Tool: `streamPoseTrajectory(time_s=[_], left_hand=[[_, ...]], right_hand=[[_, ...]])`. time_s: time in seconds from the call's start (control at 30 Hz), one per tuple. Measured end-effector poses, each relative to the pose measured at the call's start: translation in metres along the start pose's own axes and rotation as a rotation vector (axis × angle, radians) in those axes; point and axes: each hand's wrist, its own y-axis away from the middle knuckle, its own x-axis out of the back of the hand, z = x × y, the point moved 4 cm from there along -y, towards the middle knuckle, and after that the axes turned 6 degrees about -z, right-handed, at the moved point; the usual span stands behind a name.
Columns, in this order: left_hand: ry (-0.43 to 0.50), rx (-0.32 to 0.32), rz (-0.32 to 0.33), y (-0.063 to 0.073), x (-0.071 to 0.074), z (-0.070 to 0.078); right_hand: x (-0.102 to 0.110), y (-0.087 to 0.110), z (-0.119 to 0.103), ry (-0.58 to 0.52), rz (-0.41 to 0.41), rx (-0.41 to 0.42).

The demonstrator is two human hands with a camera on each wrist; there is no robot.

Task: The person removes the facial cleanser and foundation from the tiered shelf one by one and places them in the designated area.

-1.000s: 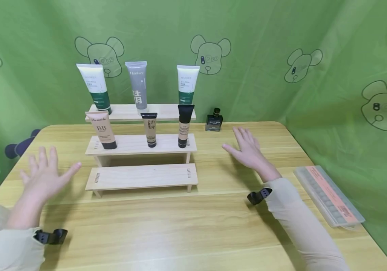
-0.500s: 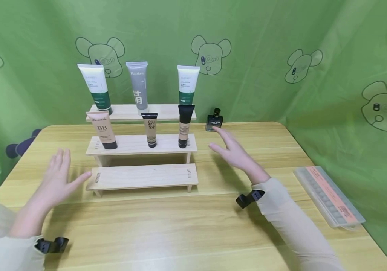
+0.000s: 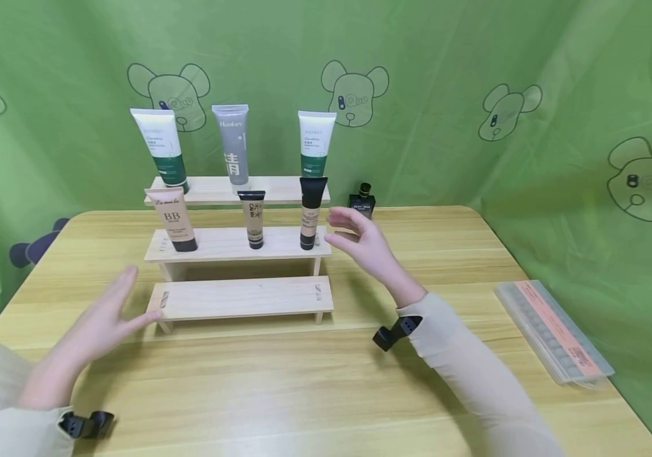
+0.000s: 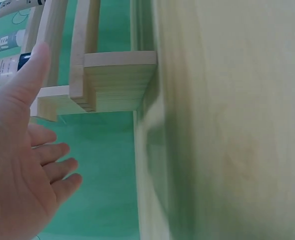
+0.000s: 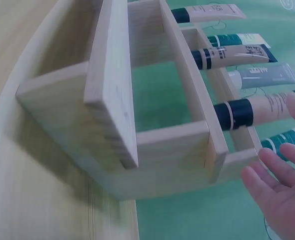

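While the right hand (image 3: 368, 246) is empty, fingers parted, it should gently pinch the slim beige-and-black plastic tube (image 3: 310, 219) beside them

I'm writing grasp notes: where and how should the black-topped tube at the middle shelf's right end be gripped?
Probably pinch the tube round its beige middle, coming from the right. It stands upright on its narrow black cap and widens towards the top. The right hand is on that side, holding nothing, while a smaller tube stands to the left.
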Motion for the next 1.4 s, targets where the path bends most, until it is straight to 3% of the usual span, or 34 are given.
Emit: streamPoseTrajectory(time_s=[0.3, 0.43, 0.57, 0.9, 1.07, 1.3, 1.4], left_hand=[[-0.034, -0.077, -0.005, 0.001, -0.006, -0.002], [-0.051, -0.106, 0.007, 0.000, -0.007, -0.001], [-0.061, -0.100, -0.003, -0.001, -0.008, -0.001], [-0.077, -0.076, -0.013, -0.001, -0.008, -0.001], [-0.092, -0.081, -0.012, -0.002, -0.009, -0.001], [-0.100, -0.073, -0.022, -0.001, -0.009, 0.001], [-0.102, -0.071, -0.024, -0.001, -0.008, 0.002]], right_hand=[[-0.014, -0.011, 0.002, 0.007, -0.005, -0.015], [-0.019, -0.011, -0.009, 0.005, 0.008, -0.032], [-0.022, -0.009, -0.023, 0.022, 0.023, -0.067], [-0.025, -0.008, -0.029, 0.027, 0.036, -0.072], [-0.024, -0.009, -0.028, 0.029, 0.039, -0.077], [-0.016, -0.012, -0.003, 0.051, 0.047, -0.071], [-0.010, -0.009, -0.003, 0.049, 0.052, -0.085]])
